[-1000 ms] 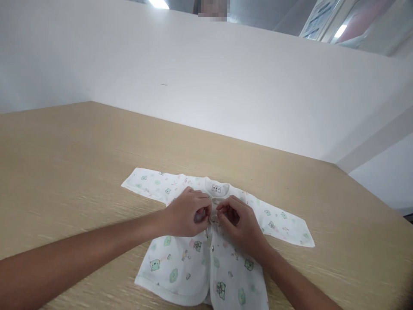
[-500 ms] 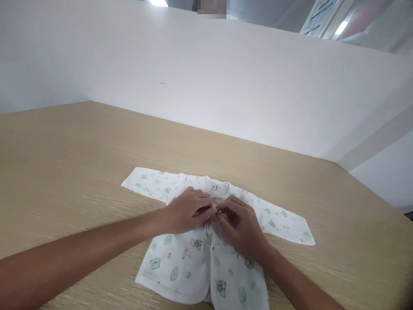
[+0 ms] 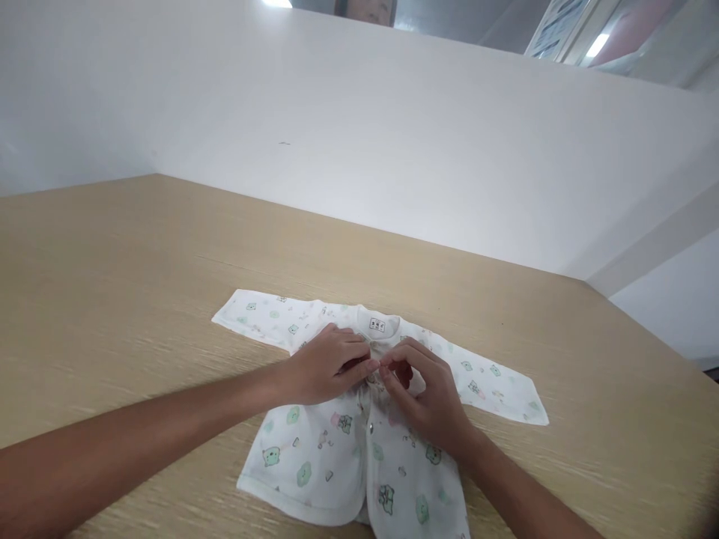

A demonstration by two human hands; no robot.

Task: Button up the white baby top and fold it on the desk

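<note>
A small white baby shirt (image 3: 303,457) printed with green bears lies face up, its sleeves spread to both sides. Its front opening runs down the middle, with a metal snap (image 3: 371,429) showing below the hands. My left hand (image 3: 331,364) is closed at the upper front edge, thumb pressed against the fingers on the cloth. Just to its right, my right hand (image 3: 424,382) pinches the other front edge near the chest, thumb and forefinger together. The fingertips of both hands nearly meet and hide the part of the opening they hold.
The shirt rests on a wood-grain table (image 3: 140,247). A white partition (image 3: 359,150) rises along the table's back and side edges. Beyond its top edge, part of a person (image 3: 368,10) shows.
My right hand has shifted slightly to the right, and its thumb and forefinger form a rounder pinch. My left hand and the shirt stay nearly in place.
</note>
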